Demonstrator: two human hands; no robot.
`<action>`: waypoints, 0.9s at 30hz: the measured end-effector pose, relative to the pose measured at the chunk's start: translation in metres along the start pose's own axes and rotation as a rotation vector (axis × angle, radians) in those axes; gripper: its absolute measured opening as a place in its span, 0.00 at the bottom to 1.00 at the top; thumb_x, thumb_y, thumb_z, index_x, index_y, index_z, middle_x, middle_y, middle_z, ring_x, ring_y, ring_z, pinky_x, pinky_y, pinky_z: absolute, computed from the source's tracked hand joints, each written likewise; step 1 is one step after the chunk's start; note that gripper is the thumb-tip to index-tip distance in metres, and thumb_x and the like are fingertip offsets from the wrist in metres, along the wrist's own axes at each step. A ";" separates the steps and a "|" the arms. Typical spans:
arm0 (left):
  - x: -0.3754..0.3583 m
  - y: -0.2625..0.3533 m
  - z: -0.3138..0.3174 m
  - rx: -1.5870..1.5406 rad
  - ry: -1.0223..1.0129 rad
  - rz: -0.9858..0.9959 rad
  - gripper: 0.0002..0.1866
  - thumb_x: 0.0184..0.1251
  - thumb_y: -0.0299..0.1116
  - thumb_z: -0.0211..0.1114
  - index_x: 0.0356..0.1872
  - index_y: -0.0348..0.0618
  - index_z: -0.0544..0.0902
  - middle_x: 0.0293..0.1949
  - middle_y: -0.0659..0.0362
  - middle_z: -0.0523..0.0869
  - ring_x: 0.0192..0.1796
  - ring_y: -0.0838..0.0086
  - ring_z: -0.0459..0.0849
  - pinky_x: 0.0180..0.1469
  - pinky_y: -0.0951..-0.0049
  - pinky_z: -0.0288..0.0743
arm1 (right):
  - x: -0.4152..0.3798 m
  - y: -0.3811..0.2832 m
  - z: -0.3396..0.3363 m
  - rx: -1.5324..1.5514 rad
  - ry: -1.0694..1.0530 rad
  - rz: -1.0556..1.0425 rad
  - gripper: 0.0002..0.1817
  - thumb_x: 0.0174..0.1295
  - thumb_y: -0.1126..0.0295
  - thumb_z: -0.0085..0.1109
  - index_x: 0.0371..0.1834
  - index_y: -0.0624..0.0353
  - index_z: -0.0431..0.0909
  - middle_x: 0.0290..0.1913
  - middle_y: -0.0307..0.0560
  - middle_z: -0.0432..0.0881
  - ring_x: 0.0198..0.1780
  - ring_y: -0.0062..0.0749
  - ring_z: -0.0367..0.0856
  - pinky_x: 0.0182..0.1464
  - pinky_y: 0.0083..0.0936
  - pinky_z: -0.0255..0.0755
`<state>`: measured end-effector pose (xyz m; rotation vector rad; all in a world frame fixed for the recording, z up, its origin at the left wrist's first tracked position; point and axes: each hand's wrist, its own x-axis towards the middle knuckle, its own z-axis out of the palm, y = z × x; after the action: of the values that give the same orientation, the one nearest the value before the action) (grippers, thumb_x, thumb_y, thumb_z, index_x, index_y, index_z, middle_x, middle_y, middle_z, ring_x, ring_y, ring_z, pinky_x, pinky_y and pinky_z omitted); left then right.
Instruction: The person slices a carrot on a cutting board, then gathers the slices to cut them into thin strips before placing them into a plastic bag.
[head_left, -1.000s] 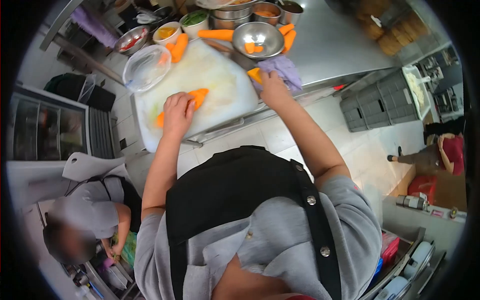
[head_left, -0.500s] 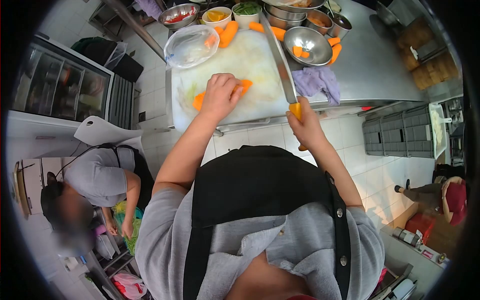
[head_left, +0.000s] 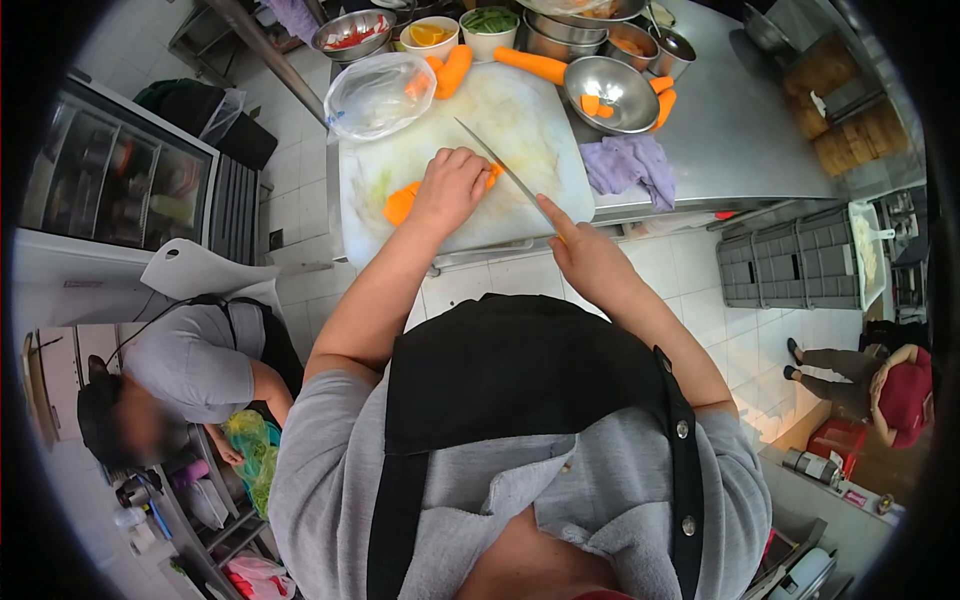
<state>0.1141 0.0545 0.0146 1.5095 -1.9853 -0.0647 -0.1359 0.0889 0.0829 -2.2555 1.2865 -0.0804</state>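
the bare left hand (head_left: 451,190) curls palm-down, fingers bunched; the bare right hand (head_left: 590,255) grips, index finger extended forward.

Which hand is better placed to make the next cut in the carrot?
Right, I'd say: the right hand grips the knife, its blade near one end of the carrot. The left hand is occupied on the carrot.

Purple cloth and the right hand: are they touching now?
Apart. The head view shows the front edge of the counter between the cloth and the right hand, which holds the knife.
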 end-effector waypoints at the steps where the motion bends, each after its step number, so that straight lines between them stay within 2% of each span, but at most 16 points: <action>1: 0.001 0.000 0.000 0.008 -0.007 -0.008 0.07 0.62 0.28 0.63 0.41 0.45 0.83 0.42 0.56 0.81 0.49 0.57 0.76 0.55 0.61 0.72 | 0.002 -0.003 -0.004 -0.031 -0.011 0.005 0.33 0.72 0.64 0.48 0.79 0.38 0.49 0.36 0.64 0.79 0.37 0.59 0.82 0.44 0.49 0.76; 7: 0.008 0.006 -0.003 0.143 -0.007 -0.063 0.14 0.59 0.38 0.67 0.46 0.48 0.84 0.45 0.58 0.81 0.53 0.60 0.76 0.59 0.59 0.67 | 0.015 0.001 -0.005 -0.094 0.008 0.046 0.32 0.72 0.63 0.49 0.78 0.42 0.52 0.39 0.65 0.80 0.39 0.59 0.83 0.45 0.48 0.77; 10: 0.019 0.015 -0.014 0.193 -0.238 -0.129 0.21 0.53 0.45 0.69 0.47 0.50 0.84 0.47 0.60 0.81 0.56 0.61 0.75 0.64 0.56 0.62 | 0.018 0.013 0.004 -0.072 0.030 0.062 0.31 0.72 0.62 0.49 0.77 0.42 0.54 0.40 0.65 0.80 0.41 0.58 0.83 0.45 0.48 0.78; 13: 0.021 0.019 -0.009 0.283 -0.338 -0.180 0.24 0.49 0.46 0.70 0.50 0.52 0.84 0.50 0.59 0.81 0.59 0.61 0.74 0.68 0.54 0.58 | 0.017 0.017 0.005 -0.062 0.044 0.063 0.31 0.71 0.62 0.50 0.77 0.44 0.55 0.42 0.65 0.80 0.41 0.58 0.83 0.45 0.47 0.78; 19: 0.016 0.018 -0.005 0.284 -0.302 -0.276 0.26 0.50 0.44 0.69 0.54 0.53 0.82 0.53 0.57 0.78 0.60 0.59 0.74 0.70 0.53 0.57 | 0.016 0.014 -0.001 -0.143 0.121 0.066 0.30 0.69 0.62 0.55 0.74 0.48 0.61 0.42 0.60 0.80 0.41 0.56 0.84 0.43 0.46 0.79; 23: 0.017 0.015 -0.002 0.276 -0.342 -0.258 0.24 0.51 0.41 0.68 0.53 0.53 0.82 0.52 0.56 0.78 0.59 0.57 0.74 0.68 0.54 0.60 | 0.023 0.022 -0.001 -0.245 0.222 0.065 0.28 0.66 0.63 0.59 0.70 0.49 0.67 0.42 0.57 0.80 0.41 0.52 0.85 0.42 0.43 0.80; 27: 0.014 0.016 0.004 0.298 -0.313 -0.227 0.23 0.51 0.38 0.68 0.53 0.54 0.82 0.51 0.56 0.78 0.58 0.56 0.74 0.67 0.54 0.62 | 0.028 0.028 0.003 -0.222 0.240 0.054 0.26 0.65 0.63 0.59 0.67 0.50 0.69 0.43 0.56 0.80 0.41 0.51 0.85 0.41 0.41 0.81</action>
<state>0.0961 0.0461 0.0242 2.0192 -2.1247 -0.1097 -0.1419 0.0565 0.0610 -2.4541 1.5473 -0.2027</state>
